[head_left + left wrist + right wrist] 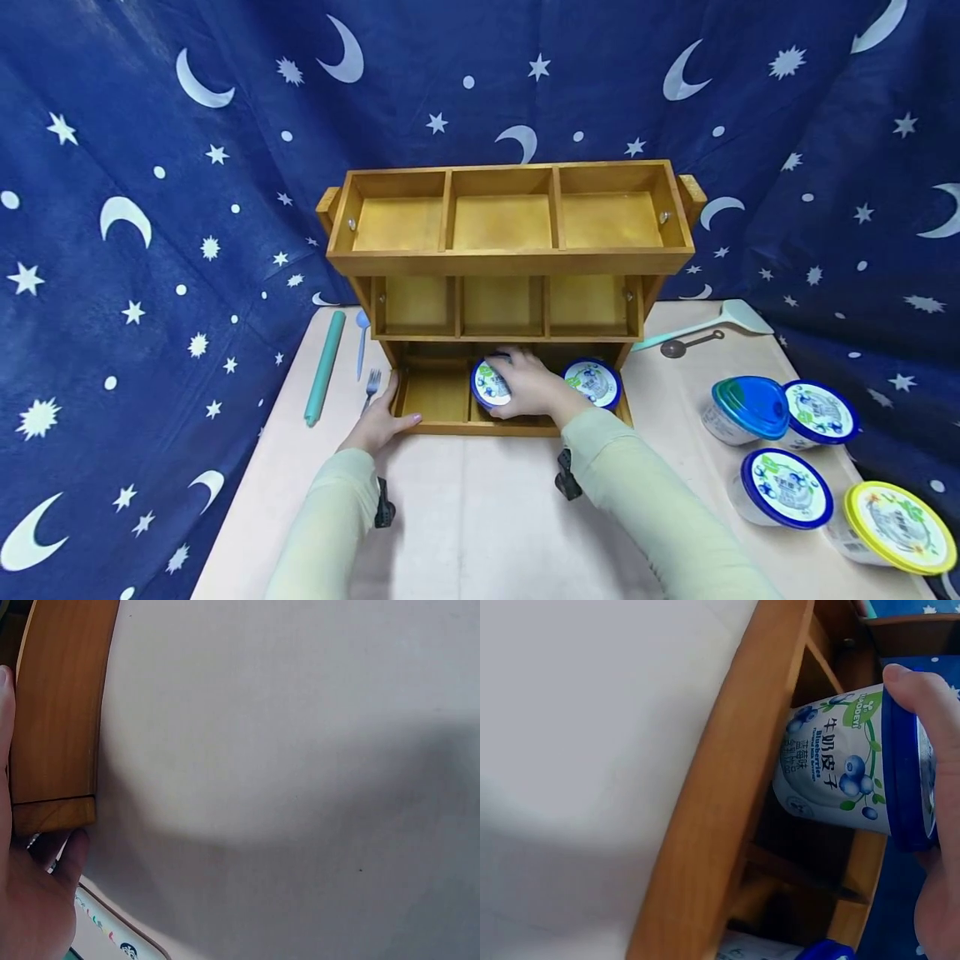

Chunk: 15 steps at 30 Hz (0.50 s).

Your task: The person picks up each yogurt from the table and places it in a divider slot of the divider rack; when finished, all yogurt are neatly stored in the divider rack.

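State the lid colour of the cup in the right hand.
Dark blue rim on the white blueberry-print yogurt cup gripped by the right hand; clearest in the right wrist view.

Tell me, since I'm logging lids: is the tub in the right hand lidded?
Lidded: the tub wears its blue lid under the right hand.

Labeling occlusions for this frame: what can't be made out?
- Head view: the right hand covers most of the blue-lidded white tub.
- Left wrist view: the left hand is cut by the frame edge at the wooden rack.
- Right wrist view: the tub's lid top faces away; small label print unreadable.
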{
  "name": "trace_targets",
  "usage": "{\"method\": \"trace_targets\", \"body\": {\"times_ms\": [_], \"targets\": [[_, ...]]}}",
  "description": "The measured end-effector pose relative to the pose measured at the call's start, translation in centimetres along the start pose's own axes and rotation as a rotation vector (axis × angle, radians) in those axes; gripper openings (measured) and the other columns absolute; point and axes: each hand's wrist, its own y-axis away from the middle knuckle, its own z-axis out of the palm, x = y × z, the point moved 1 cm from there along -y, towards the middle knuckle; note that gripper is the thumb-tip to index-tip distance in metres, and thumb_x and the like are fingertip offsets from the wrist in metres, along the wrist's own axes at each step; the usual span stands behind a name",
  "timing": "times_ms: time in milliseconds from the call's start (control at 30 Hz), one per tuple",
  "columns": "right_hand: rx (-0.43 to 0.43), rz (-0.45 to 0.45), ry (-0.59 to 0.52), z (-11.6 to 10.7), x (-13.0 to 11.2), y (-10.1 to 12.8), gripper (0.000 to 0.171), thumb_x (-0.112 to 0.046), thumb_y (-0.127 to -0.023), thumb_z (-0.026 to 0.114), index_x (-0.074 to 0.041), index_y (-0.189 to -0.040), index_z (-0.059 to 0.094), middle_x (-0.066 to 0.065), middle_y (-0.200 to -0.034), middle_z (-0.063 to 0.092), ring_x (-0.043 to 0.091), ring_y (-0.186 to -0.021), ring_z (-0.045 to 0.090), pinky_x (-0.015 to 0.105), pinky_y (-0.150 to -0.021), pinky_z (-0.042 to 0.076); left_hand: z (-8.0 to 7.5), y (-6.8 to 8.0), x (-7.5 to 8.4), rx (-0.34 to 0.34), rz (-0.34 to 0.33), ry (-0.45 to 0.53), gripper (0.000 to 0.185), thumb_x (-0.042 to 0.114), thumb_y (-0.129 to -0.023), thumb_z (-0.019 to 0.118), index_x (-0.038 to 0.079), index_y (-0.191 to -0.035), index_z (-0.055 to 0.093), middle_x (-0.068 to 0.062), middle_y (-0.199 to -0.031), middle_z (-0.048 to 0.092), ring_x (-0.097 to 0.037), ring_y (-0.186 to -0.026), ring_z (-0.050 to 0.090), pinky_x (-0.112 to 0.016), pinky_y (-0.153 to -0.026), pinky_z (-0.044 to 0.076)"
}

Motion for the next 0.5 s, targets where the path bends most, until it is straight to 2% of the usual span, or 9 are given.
{"method": "trace_targets", "body": {"times_ms": [167, 500], "targets": [[-0.003, 0.005, -0.011, 0.7, 0.1, -0.4, 0.089, -0.047, -0.071, 0.076, -0.012, -0.143, 0.038, 0.018, -0.145, 0.029, 0.039, -0.130, 0.030, 0.048, -0.107, 0.027, -0.1, -0.1, -0.3, 0.006, -0.004, 0.003, 0.101, 0.038, -0.082, 0.072, 0.018, -0.152, 0.001, -0.019, -0.154, 0.015, -0.037, -0.139, 0.016, -0.052, -0.109, 0.017], [-0.073, 0.052, -0.034, 1.5, 0.3, -0.7, 0.092, -0.044, -0.072, 0.077, -0.009, -0.145, 0.033, 0.019, -0.147, 0.025, 0.039, -0.131, 0.030, 0.048, -0.104, 0.033, -0.2, 0.4, 0.4, 0.031, 0.014, 0.005, 0.102, 0.040, -0.080, 0.073, 0.018, -0.152, 0.003, -0.023, -0.152, 0.018, -0.040, -0.137, 0.018, -0.052, -0.109, 0.019]]}}
